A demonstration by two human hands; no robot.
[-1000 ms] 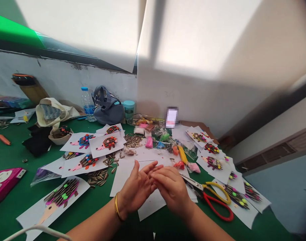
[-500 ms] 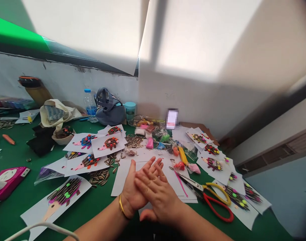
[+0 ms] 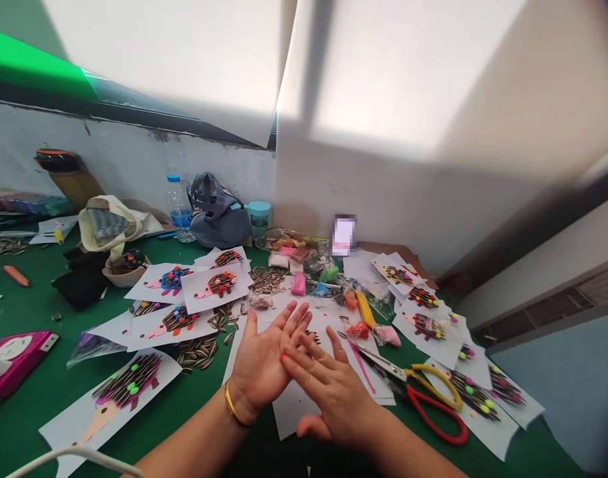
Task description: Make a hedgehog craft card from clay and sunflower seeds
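My left hand (image 3: 264, 362), with a gold bangle at the wrist, is palm up with its fingers spread. My right hand (image 3: 328, 385) is palm down, its fingers stretched over the fingers of the left. A small red bit (image 3: 283, 357) shows at a right fingertip, against the left palm. Below both hands lies a white sheet (image 3: 297, 415), with dark seed shapes partly visible behind the fingers. A pink strip (image 3: 362, 367) lies on paper to the right, beside scissors (image 3: 421, 392) with red and yellow handles.
Hedgehog pictures lie on both sides, such as a card (image 3: 119, 398) at the left. Sunflower seeds (image 3: 198, 352) and coloured clay packets (image 3: 358, 330) surround the papers. A water bottle (image 3: 178, 209), a grey bag (image 3: 219, 222) and a phone (image 3: 342, 236) stand by the wall.
The hands have moved apart a little: the left slid leftward and the right rightward, uncovering more of the left palm. The red bit and the seed shapes behind the fingers now show.
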